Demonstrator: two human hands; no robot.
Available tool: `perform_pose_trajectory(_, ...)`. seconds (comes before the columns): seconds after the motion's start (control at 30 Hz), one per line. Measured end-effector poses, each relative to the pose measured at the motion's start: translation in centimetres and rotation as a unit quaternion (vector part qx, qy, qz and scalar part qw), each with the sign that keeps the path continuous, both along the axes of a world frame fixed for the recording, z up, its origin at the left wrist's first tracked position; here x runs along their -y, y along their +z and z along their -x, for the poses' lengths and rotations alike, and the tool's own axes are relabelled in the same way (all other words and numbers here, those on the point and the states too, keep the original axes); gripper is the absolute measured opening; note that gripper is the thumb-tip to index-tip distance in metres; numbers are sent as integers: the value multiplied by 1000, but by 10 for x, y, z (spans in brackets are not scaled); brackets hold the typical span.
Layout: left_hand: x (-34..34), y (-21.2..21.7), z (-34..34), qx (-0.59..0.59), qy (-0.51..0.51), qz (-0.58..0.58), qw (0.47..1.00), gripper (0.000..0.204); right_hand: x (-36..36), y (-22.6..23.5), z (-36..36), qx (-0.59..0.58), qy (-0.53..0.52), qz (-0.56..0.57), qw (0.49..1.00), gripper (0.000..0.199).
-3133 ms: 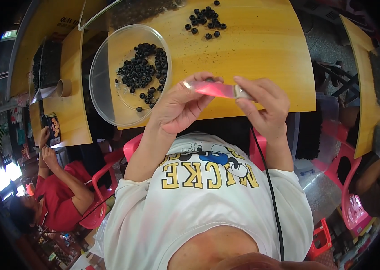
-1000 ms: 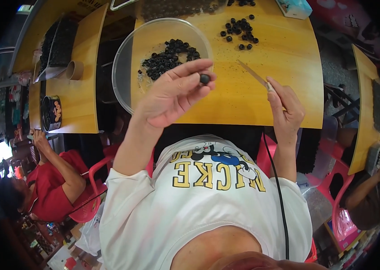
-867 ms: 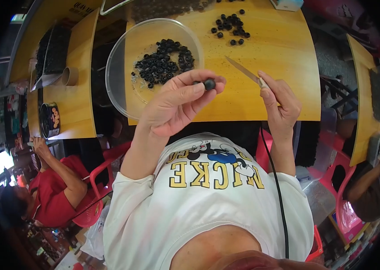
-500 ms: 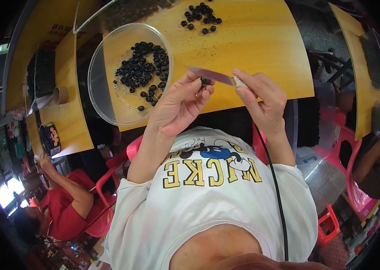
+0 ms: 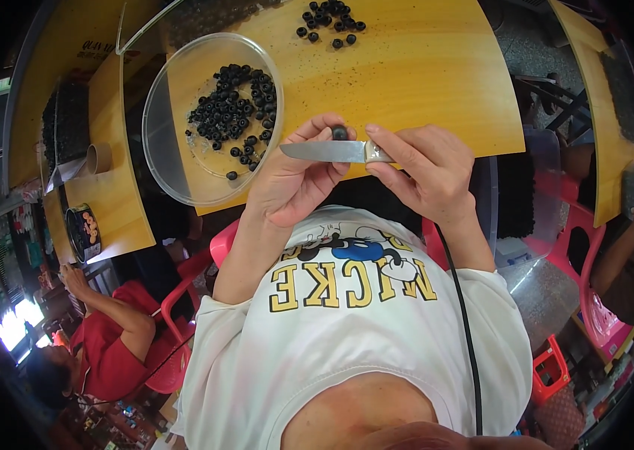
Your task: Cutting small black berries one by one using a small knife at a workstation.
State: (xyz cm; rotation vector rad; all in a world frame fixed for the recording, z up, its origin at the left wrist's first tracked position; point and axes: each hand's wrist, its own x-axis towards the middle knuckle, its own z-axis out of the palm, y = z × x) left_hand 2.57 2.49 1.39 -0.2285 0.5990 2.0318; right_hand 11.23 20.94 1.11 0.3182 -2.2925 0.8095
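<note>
1. Your left hand [image 5: 294, 176] pinches the small black berry [image 5: 340, 133] at its fingertips, above the table [image 5: 437, 75] edge.
2. Your right hand [image 5: 426, 169] grips the knife [image 5: 328, 151] by its handle, blade under the berry.
3. The berry looks light, round and probably slippery: hold its sides.

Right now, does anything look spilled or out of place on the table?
A small cluster of dark round pieces lies loose on the yellow table, apart from the clear bowl holding the rest. Dark specks are scattered across the tabletop. Otherwise nothing stands out.
</note>
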Motion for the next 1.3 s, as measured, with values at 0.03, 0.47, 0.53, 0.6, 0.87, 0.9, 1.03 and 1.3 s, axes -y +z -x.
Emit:
perform_pose_trajectory(0.03, 0, -1, 0, 1, 1, 0, 1000, 17, 0, 0, 0, 1, 0, -1, 1000, 37)
perform_pose_trajectory(0.47, 1, -12, -1, -46, -8, -33, 998, 18, -4, -6, -4, 13, -1, -9, 1000, 36)
perform_pose_trajectory(0.53, 3, -15, 0, -73, -12, -42, 996, 19, -10, -9, -5, 15, 22, -3, 1000, 33)
perform_pose_trajectory(0.6, 5, -17, 2, -55, -21, -49, 997, 21, -25, -25, -3, 47, -47, -18, 998, 30)
perform_pose_trajectory(0.87, 22, 12, -2, -17, -15, -47, 999, 20, -29, -38, 2, 107, -144, 85, 980, 20)
perform_pose_trajectory(0.9, 28, 17, -1, -1, -22, -49, 999, 20, -26, -37, 3, 102, -131, 89, 982, 20)
perform_pose_trajectory(1.03, 64, 40, 20, -46, 38, 13, 998, 20, -22, -34, 2, 123, -147, 138, 972, 20)
perform_pose_trajectory(1.3, 97, 34, 127, -480, -96, 468, 736, 21, -17, -26, 3, 136, -142, 141, 970, 20)
